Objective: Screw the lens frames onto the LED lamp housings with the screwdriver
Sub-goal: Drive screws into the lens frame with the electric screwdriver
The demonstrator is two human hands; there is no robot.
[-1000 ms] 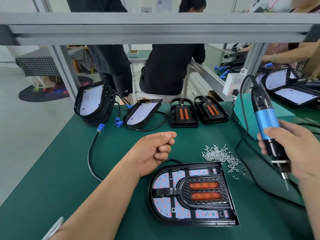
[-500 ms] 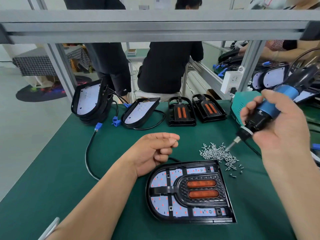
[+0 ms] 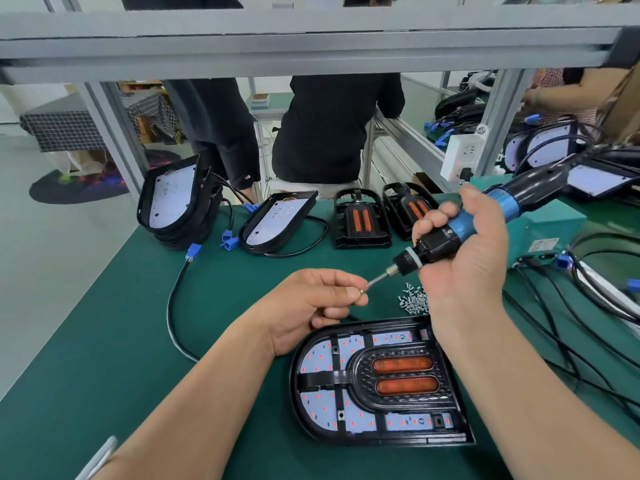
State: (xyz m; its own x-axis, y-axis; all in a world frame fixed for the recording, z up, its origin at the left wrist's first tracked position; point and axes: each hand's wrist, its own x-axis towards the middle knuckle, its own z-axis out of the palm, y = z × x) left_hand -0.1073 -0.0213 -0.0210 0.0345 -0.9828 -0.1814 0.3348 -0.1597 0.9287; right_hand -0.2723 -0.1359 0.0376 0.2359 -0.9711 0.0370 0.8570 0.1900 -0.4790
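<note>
A black LED lamp housing (image 3: 381, 382) with a lens frame and two orange lenses lies flat on the green mat in front of me. My right hand (image 3: 467, 265) grips the blue and black electric screwdriver (image 3: 450, 233), tilted, its bit pointing left. My left hand (image 3: 311, 306) pinches a small screw (image 3: 362, 291) at the bit's tip, just above the housing's far edge. A heap of loose screws (image 3: 414, 301) lies behind the housing, partly hidden by my right wrist.
At the back stand a stack of housings (image 3: 176, 206), one tilted housing (image 3: 277, 220) with a black cable, and two lens frames (image 3: 360, 220). Cables and more housings (image 3: 540, 147) crowd the right side. A grey frame beam (image 3: 311, 39) runs overhead; people work beyond it.
My right hand swung the screwdriver down and left until its bit met my left fingers. My left hand went from a loose fist to pinching a screw at the tip.
</note>
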